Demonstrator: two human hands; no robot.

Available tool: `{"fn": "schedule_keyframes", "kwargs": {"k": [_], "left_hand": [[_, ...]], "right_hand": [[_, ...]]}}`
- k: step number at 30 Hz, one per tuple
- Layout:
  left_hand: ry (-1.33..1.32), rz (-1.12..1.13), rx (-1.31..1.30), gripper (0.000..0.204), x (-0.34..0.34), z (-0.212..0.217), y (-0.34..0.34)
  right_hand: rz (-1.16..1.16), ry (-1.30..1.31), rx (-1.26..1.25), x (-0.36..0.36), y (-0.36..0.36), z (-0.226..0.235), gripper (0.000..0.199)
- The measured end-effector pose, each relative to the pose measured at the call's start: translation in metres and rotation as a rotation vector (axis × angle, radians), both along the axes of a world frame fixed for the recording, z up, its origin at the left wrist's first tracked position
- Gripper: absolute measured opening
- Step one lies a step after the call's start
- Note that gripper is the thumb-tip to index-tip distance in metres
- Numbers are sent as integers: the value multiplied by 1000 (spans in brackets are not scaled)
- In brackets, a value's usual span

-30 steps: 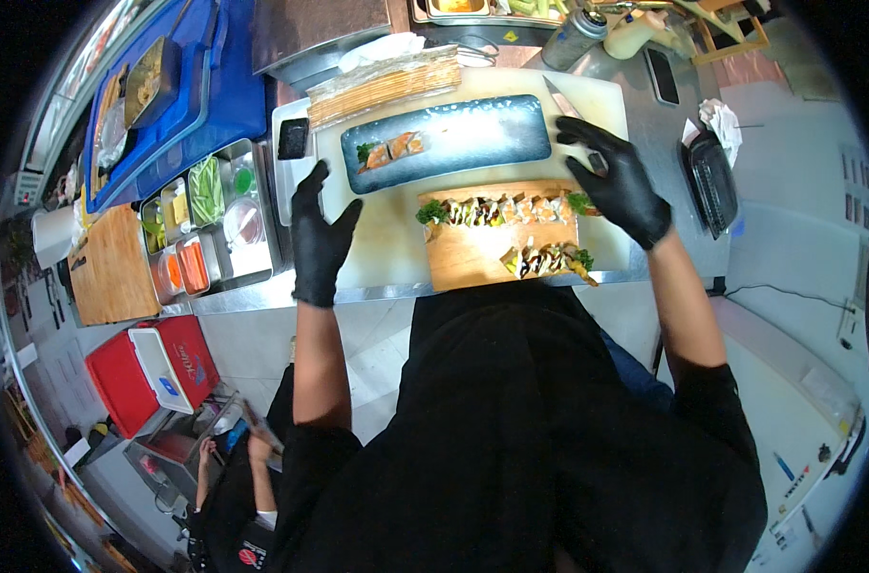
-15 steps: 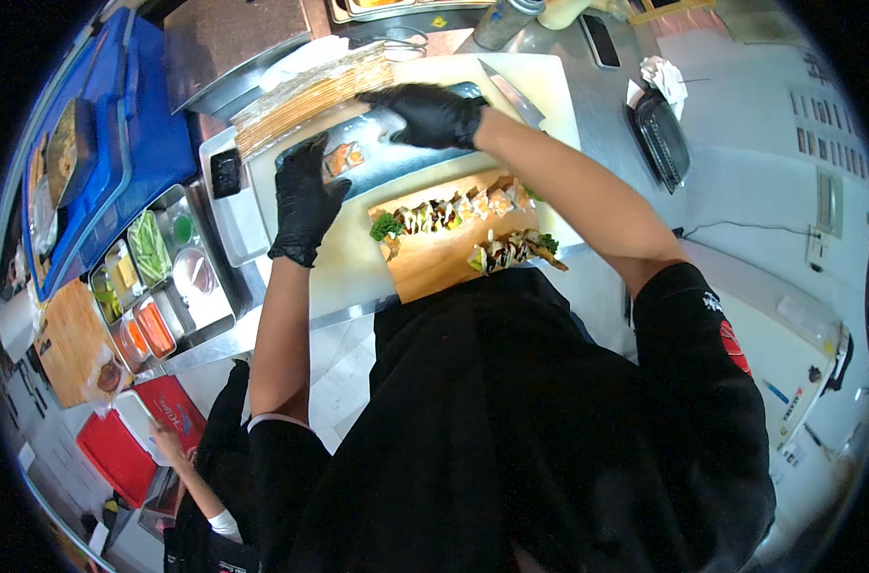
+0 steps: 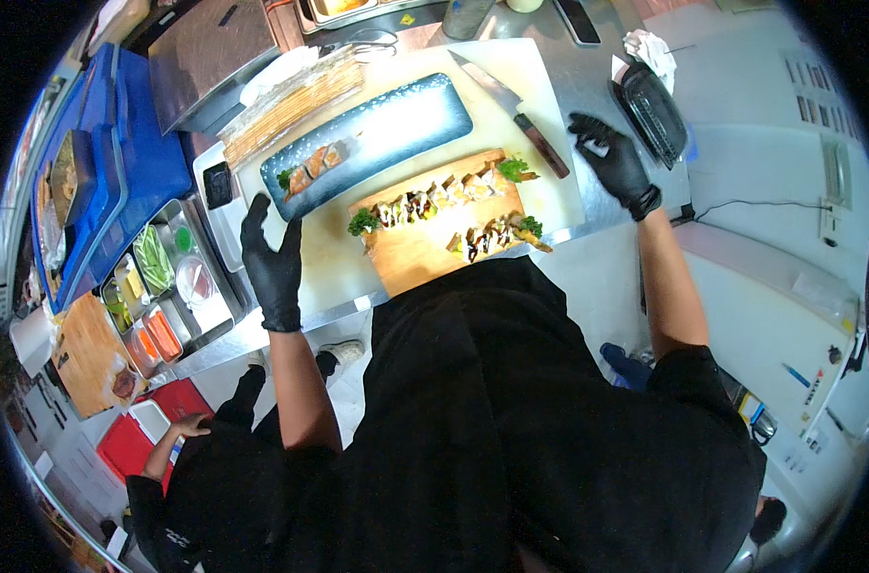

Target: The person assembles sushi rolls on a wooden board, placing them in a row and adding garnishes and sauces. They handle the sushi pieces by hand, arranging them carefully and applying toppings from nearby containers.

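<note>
Near the left end of a long blue speckled plate [image 3: 410, 116], my left hand [image 3: 272, 267] hovers in a black glove, fingers spread and holding nothing. On that end of the plate lie a few sushi pieces [image 3: 314, 166] with a green garnish. My right hand [image 3: 614, 170], also black-gloved, is out at the right beside the white cutting board [image 3: 560, 201]; its fingers are apart with nothing between them. A knife [image 3: 539, 143] with a dark handle lies on the board between the plate and my right hand. Sauced sushi rolls [image 3: 434, 202] rest on a wooden board [image 3: 410, 265] close to me.
A bamboo mat [image 3: 296, 110] lies behind the plate. Left are a white tray [image 3: 226, 229], metal ingredient containers [image 3: 205, 320] and a blue bin [image 3: 152, 153]. Right stand a black plastic container [image 3: 650, 115] and a phone [image 3: 577, 21]. Another person's arm [image 3: 167, 449] shows lower left.
Both hands have left the plate: the left drew back toward me, the right swung out to the right past the knife. The sushi pieces and knife handle are now uncovered.
</note>
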State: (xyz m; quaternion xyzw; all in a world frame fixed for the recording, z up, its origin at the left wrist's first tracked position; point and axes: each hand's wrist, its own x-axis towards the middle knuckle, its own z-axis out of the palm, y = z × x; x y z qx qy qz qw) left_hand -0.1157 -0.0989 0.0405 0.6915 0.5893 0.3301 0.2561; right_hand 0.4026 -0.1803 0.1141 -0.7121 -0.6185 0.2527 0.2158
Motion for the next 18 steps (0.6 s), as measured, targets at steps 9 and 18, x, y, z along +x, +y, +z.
{"fn": "schedule_keyframes", "kwargs": {"k": [9, 18], "left_hand": [[22, 159, -122, 57, -2, 4, -89], [24, 372, -127, 54, 47, 15, -157]], "right_hand": [[477, 99, -43, -37, 12, -61, 68], [762, -37, 65, -35, 39, -78, 49]]}}
